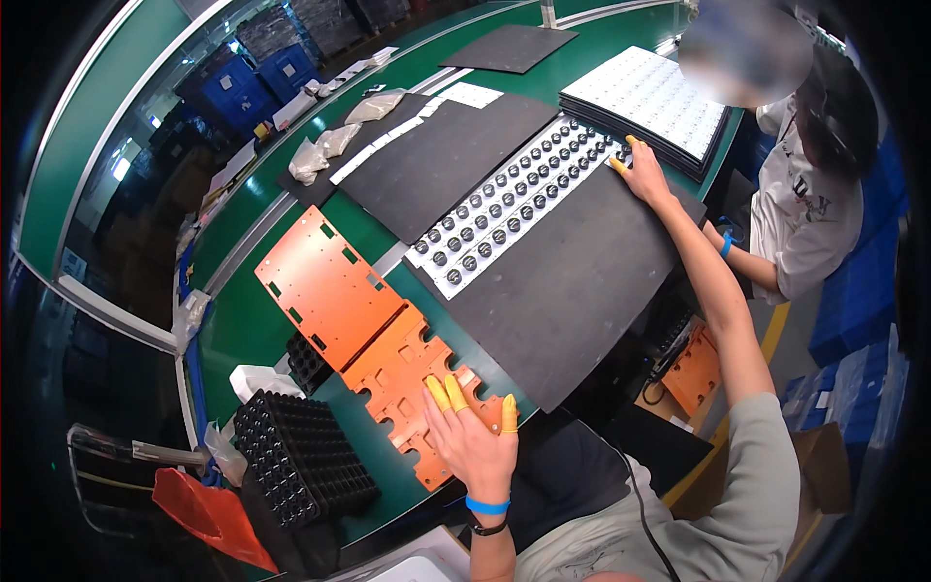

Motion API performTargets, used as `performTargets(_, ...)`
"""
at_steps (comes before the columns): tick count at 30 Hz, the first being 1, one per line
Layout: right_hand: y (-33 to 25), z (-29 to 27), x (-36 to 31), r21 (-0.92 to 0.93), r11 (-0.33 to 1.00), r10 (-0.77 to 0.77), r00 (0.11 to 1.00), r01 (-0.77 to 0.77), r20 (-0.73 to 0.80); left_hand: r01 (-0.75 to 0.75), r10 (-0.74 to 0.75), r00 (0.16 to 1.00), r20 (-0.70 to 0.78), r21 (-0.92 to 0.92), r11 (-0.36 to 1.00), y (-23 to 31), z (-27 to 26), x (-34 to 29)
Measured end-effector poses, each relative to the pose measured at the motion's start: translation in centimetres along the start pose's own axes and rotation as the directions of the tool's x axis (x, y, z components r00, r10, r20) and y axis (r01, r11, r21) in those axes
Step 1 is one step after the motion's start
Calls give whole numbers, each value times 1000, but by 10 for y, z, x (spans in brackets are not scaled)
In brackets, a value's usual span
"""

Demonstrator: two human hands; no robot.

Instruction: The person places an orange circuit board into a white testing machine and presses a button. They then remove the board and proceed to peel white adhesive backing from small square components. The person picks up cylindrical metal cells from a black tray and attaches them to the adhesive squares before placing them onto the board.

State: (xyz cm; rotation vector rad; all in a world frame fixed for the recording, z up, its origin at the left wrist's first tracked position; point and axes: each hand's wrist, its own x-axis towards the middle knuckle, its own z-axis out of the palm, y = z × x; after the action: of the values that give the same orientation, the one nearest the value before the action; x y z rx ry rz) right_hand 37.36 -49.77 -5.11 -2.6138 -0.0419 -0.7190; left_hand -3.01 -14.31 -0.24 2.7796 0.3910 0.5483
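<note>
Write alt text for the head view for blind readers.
A person's right hand is at the far end of rows of round black parts on white backing; the left hand is over a notched orange plate, near stacked black trays.

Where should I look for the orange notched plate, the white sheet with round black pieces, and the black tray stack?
Orange notched plate (396,368), head view: its flat surface.
White sheet (510,211), head view: bare white near its middle.
Black tray stack (323,452), head view: its side.

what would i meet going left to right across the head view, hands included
clear plastic → flat orange panel → left hand → right hand → co-worker
</note>
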Motion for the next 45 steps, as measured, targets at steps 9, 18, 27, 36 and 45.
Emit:
performTargets(9,2,0,-3,-38,999,-16,999,15,-28,-23,24,999,28,-12,1000,1,-3,-1)
performTargets(18,-45,-27,-9,-120,929,-369,874,349,-317,-28,28,997,72,1,1000,0,-9,5)
performTargets(27,-167,71,102,154,932,-294,932,329,-214,-19,18,1000,-11,-141,990,-23,-29,46)
performTargets(36,-214,227,260,22,1000,15,988,-19,156,46,-39,993,112,-61,997,-39,-8,40)
performTargets(45,-224,270,276,-81,996,-10,929,43,370,149,-130,979,159,-112,983,-30,-15,55)
